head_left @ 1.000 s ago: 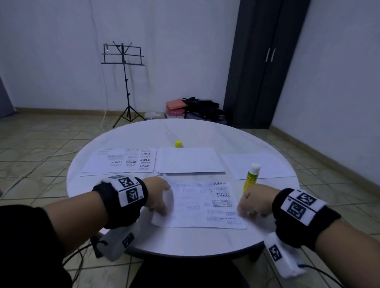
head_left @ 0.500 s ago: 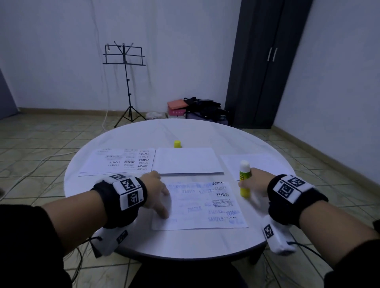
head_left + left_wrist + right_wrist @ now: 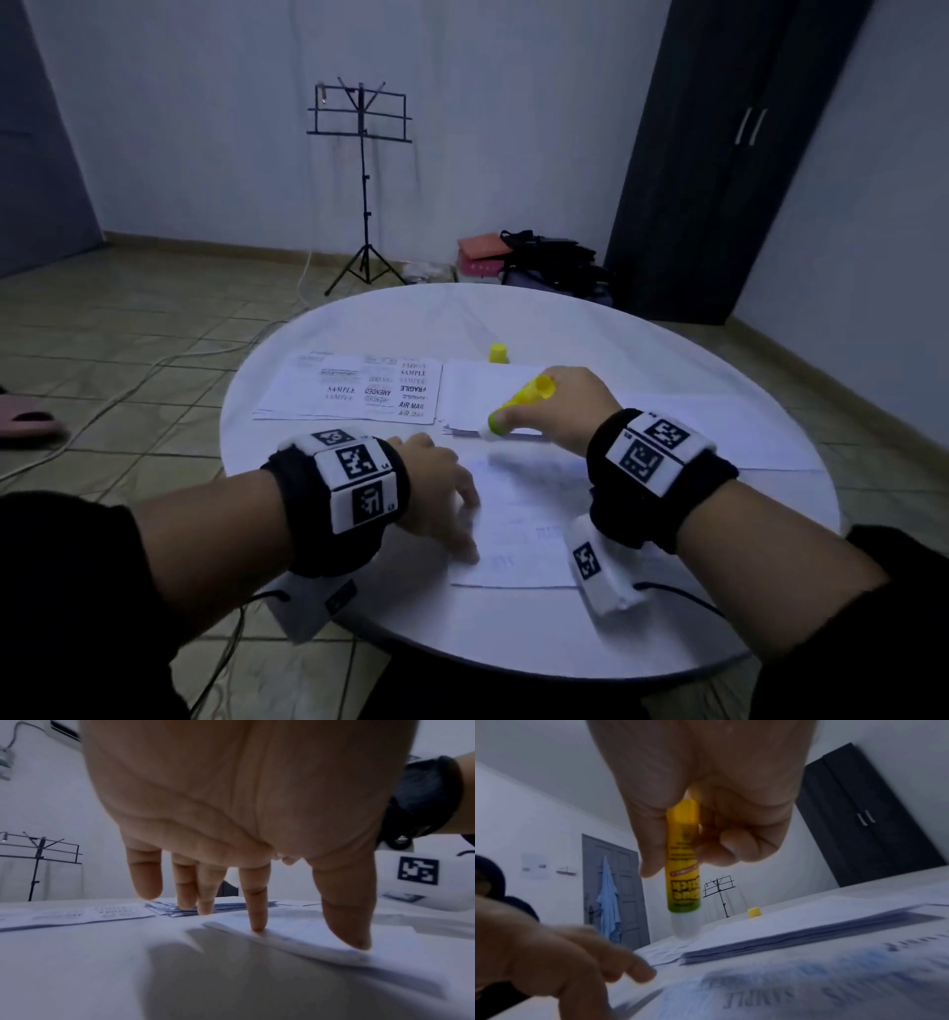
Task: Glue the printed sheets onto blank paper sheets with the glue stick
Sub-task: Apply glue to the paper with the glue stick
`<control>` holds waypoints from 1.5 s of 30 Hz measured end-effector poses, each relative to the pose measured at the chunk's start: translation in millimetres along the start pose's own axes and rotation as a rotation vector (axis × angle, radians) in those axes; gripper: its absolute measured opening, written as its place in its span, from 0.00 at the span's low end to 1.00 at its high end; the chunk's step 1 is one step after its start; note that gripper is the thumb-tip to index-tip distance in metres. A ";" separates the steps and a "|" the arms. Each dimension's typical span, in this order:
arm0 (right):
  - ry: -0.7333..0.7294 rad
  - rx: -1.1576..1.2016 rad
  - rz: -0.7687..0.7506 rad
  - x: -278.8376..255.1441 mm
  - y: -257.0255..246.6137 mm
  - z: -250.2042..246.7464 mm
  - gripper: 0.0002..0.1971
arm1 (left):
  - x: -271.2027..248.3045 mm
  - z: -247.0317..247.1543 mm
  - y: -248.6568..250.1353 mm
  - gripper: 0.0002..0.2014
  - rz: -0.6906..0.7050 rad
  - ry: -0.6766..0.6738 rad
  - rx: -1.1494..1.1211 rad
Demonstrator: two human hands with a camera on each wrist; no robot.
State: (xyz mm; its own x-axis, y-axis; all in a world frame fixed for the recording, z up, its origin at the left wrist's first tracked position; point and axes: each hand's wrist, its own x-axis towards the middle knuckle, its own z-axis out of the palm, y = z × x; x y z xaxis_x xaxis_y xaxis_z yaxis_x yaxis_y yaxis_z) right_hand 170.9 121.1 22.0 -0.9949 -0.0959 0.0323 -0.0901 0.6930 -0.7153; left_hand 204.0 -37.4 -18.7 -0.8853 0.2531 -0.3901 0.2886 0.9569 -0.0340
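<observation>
**Glue stick tipped over the top of the sheet**

Your right hand (image 3: 575, 406) has its fingers curled round the yellow glue stick (image 3: 518, 406), white tip tilted down at the far edge of the face-down printed sheet (image 3: 518, 534). Your left hand (image 3: 436, 488) pins that sheet's left edge with straight, spread fingers (image 3: 254, 902). The stack of blank paper (image 3: 488, 395) lies just beyond, on the round table (image 3: 565, 642); the yellow cap (image 3: 498, 353) stands behind it

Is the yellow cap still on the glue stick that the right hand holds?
No, the glue stick in the right hand shows its bare white tip, and the yellow cap stands apart on the table.
</observation>
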 end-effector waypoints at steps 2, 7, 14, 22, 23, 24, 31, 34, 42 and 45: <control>-0.004 -0.063 -0.001 5.0 -5.3 10.2 0.11 | -2.9 1.5 -2.3 0.34 0.036 0.035 0.013; -0.045 -0.185 -0.010 18.2 -9.6 31.7 0.20 | -2.5 4.2 -4.0 0.34 0.065 0.046 0.002; -0.084 -0.277 0.038 23.0 2.6 31.2 0.23 | -1.7 3.1 -3.7 0.35 0.061 0.026 0.013; 0.011 -0.311 0.256 11.3 48.5 -29.0 0.16 | -5.4 -6.5 2.5 0.35 -0.015 -0.022 -0.079; 0.027 -0.314 0.278 9.5 54.6 -36.8 0.16 | -5.7 -7.5 3.1 0.36 -0.036 -0.030 -0.086; 0.037 -0.330 0.296 7.7 59.6 -43.4 0.17 | -5.4 -7.6 3.2 0.36 -0.048 -0.039 -0.082; 0.150 -0.327 0.153 -10.0 53.7 -45.8 0.09 | -6.7 -2.9 7.2 0.54 -0.149 -0.012 -0.050; 0.007 -0.242 0.003 -25.0 22.7 -23.0 0.10 | -10.7 -4.1 7.9 0.59 -0.161 -0.011 -0.097; -0.226 -0.389 -0.156 -44.1 -12.2 32.6 0.13 | -17.5 -5.9 15.7 0.54 -0.135 -0.064 -0.041; -0.286 -0.397 -0.204 -58.7 -12.7 26.7 0.15 | -19.6 -9.8 16.3 0.50 -0.106 -0.077 -0.033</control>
State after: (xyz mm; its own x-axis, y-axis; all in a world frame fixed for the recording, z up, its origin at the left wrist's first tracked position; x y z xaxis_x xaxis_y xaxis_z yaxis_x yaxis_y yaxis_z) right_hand 231.7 98.9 10.6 -0.9078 -0.4101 -0.0880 -0.3465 0.8516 -0.3933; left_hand 222.5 -25.3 -2.6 -0.8790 0.1403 -0.4557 0.1819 0.9821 -0.0487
